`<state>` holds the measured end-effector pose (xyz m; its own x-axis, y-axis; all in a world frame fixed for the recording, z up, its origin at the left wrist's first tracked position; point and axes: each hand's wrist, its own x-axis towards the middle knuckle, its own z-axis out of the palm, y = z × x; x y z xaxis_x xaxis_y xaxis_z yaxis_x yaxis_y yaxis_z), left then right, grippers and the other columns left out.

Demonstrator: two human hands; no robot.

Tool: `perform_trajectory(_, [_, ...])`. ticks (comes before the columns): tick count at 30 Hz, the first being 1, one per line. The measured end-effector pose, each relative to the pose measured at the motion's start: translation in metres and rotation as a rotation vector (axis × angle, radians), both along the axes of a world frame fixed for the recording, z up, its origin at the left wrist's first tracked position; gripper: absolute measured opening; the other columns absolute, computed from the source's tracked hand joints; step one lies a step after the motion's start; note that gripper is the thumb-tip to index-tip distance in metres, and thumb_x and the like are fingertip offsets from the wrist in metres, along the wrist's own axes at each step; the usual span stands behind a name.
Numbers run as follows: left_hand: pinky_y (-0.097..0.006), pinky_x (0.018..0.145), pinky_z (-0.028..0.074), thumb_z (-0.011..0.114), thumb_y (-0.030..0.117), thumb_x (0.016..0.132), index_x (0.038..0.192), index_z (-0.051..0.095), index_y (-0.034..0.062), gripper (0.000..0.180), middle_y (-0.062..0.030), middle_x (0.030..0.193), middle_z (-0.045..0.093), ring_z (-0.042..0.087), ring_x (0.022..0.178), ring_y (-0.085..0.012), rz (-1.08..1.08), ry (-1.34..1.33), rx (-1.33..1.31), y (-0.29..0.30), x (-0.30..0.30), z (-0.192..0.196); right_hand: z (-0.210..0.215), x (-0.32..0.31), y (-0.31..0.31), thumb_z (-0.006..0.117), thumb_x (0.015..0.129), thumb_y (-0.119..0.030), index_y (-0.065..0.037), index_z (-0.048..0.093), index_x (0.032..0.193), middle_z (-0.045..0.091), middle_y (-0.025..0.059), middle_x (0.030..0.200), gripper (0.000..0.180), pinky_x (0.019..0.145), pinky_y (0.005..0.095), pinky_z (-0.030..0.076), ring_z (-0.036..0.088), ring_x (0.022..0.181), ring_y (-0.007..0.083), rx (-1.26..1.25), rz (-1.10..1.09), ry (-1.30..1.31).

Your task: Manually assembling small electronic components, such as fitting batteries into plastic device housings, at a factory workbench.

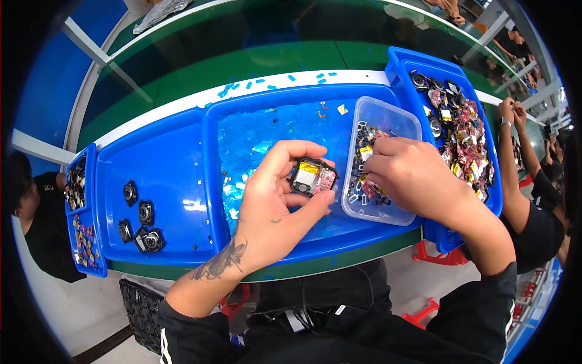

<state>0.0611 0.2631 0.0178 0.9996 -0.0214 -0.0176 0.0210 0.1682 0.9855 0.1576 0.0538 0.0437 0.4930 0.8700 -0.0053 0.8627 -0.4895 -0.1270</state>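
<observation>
My left hand (276, 203) grips an opened smartwatch body (313, 177) by its edges, thumb at the lower right and fingers behind. Its inside faces up, showing a silver battery piece with yellow tape and a pink circuit board in a black case. My right hand (409, 173) is over a clear plastic box (388, 109), fingertips pinched together at the heap of small parts (370, 136) inside. Whatever lies between those fingertips is hidden. Beneath both hands, a blue tray (291, 242) holds many scraps of blue film (242, 130).
Left of me, another blue tray (157, 136) holds several black watch bodies (145, 212). A blue bin (400, 57) on the right is heaped with circuit boards and watch parts. Smaller bins (88, 242) stand far left. Other people (515, 151) work on both sides.
</observation>
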Motion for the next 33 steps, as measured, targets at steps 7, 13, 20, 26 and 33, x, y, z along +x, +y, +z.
perform_trajectory(7, [-0.025,0.073,0.059,0.065,-0.010,0.080,0.118,0.050,0.0008,0.042,-0.0090,0.113,0.055,0.061,0.102,-0.0152,-0.003,-0.013,0.032,0.003,-0.003,-0.009,-0.015,-0.003,0.006,0.066,0.076,-0.008,-0.006,0.066,0.081,0.061,0.0100,0.082,0.005,0.063,0.0419,0.053,0.065,0.074,0.0314,0.158,-0.048,0.149])
perform_trajectory(13, [-0.025,0.073,0.059,0.065,-0.009,0.080,0.118,0.051,0.0009,0.042,-0.0090,0.116,0.053,0.061,0.103,-0.0158,0.007,-0.044,0.058,0.002,-0.005,-0.012,-0.018,-0.008,0.011,0.066,0.077,-0.009,-0.006,0.065,0.078,0.061,0.0110,0.080,0.004,0.062,0.0436,0.052,0.064,0.073,0.0329,0.144,-0.125,0.112])
perform_trajectory(20, [-0.025,0.075,0.059,0.066,-0.009,0.080,0.119,0.050,0.0006,0.043,-0.0089,0.116,0.053,0.061,0.103,-0.0159,-0.004,-0.054,0.052,0.001,-0.006,-0.013,-0.019,-0.008,0.013,0.067,0.077,-0.012,-0.006,0.065,0.075,0.062,0.0114,0.078,0.007,0.063,0.0441,0.052,0.064,0.072,0.0337,0.121,-0.188,0.144])
perform_trajectory(26, [-0.025,0.076,0.059,0.066,-0.009,0.080,0.119,0.050,0.0009,0.044,-0.0088,0.116,0.053,0.061,0.103,-0.0160,0.015,-0.092,0.078,0.002,-0.007,-0.014,-0.013,-0.014,0.018,0.068,0.078,-0.015,-0.006,0.069,0.080,0.066,0.0115,0.080,0.009,0.065,0.0436,0.052,0.066,0.073,0.0325,0.139,-0.222,0.242])
perform_trajectory(33, [-0.028,0.075,0.061,0.065,-0.012,0.080,0.118,0.047,-0.0015,0.044,-0.0135,0.110,0.056,0.061,0.102,-0.0180,0.004,-0.100,0.103,0.004,-0.005,-0.013,-0.009,-0.015,0.027,0.067,0.078,-0.016,-0.007,0.071,0.078,0.068,0.0120,0.078,0.010,0.066,0.0432,0.052,0.067,0.074,0.0316,0.045,-0.249,0.219])
